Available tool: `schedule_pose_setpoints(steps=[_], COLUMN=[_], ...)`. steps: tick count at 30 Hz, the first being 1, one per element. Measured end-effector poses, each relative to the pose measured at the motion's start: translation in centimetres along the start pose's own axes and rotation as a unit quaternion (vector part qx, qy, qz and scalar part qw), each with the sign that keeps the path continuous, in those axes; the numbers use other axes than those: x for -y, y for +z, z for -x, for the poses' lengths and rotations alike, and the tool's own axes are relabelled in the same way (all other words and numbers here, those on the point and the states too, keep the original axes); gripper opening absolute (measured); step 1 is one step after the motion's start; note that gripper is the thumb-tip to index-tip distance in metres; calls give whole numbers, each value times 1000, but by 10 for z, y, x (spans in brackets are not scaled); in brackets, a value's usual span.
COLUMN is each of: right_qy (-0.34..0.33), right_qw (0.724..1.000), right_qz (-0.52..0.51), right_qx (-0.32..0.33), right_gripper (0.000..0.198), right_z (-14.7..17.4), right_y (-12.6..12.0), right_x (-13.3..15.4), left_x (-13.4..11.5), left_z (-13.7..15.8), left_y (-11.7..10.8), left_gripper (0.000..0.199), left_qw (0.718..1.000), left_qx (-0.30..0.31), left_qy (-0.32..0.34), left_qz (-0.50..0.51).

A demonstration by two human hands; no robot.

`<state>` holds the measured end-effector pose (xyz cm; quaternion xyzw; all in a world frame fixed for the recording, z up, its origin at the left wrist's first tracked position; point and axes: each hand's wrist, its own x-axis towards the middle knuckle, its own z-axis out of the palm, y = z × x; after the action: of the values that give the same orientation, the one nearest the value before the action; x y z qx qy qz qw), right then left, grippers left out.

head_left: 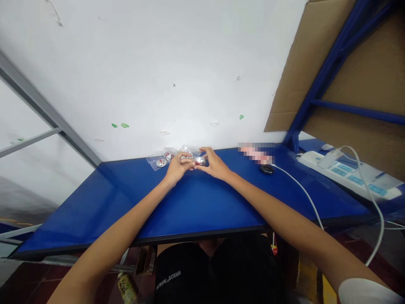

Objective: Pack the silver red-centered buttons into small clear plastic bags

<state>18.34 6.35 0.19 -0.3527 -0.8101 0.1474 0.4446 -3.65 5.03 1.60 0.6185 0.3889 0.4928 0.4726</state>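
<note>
Near the back edge of the blue table, my left hand (177,169) and my right hand (217,165) come together around a small shiny silver-and-red piece (200,160). My right thumb and fingers curve about its right side, closed on it. The fingers of my left hand are bent, with the thumb against its left end. What exactly the piece is, I cannot make out. Just behind and left of my left hand lie clear plastic bags (154,162) and round silver discs (161,162) with red marks. My left hand partly hides them.
The blue table (190,207) meets a white wall (190,63). To the right are a black oval case (267,169), a blurred-out pinkish thing (257,154), a white cable (299,185) and a white power strip (348,173). A blue metal frame (319,71) with cardboard rises there.
</note>
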Motion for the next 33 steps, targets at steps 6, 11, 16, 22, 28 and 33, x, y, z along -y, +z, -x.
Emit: schedule_pose_setpoints(steps=[6, 11, 16, 22, 28, 33], right_qy=[2, 27, 57, 128, 153, 116], right_qw=[998, 998, 992, 961, 948, 961], right_qz=[-12, -45, -99, -242, -279, -248], right_qx=[61, 44, 58, 38, 22, 22], right_gripper=[22, 30, 35, 47, 47, 46], right_z=[-2, -5, -4, -4, -6, -2], right_y=[-2, -1, 1, 5, 6, 6], right_x=[2, 0, 4, 8, 2, 6], left_x=[-3, -7, -6, -15, -23, -18], left_z=[2, 2, 2, 8, 10, 3], left_y=[-1, -3, -2, -4, -2, -3], left_gripper=[38, 46, 42, 28, 28, 38], left_qw=[999, 998, 994, 972, 963, 995], left_qx=[34, 53, 29, 10, 39, 27], left_qy=[19, 19, 60, 136, 153, 54], left_qz=[-31, -42, -88, -193, -217, -85])
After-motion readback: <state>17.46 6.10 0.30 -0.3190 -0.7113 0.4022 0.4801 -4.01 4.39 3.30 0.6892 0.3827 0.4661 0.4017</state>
